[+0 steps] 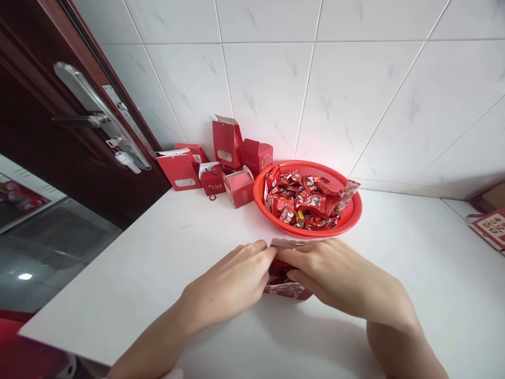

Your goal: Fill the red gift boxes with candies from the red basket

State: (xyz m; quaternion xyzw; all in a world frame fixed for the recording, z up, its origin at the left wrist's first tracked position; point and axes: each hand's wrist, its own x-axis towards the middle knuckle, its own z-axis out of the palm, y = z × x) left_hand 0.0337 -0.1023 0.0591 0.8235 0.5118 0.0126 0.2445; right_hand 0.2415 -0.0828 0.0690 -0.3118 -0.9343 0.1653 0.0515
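Observation:
A small red box with wrapped sweets inside stands on the white table, its near side facing me and its top not closed. My left hand grips its left side and upper edge, fingers bent round it. From the right, my right hand holds the upper edge, with its fingers curled at the opening. Both hands hide much of the box. Just behind it sits a red plastic basket heaped with red-wrapped sweets.
Several red paper boxes stand against the tiled wall, left of the basket. A dark red door with a metal handle is at the left. Another red-and-white box lies at the far right edge.

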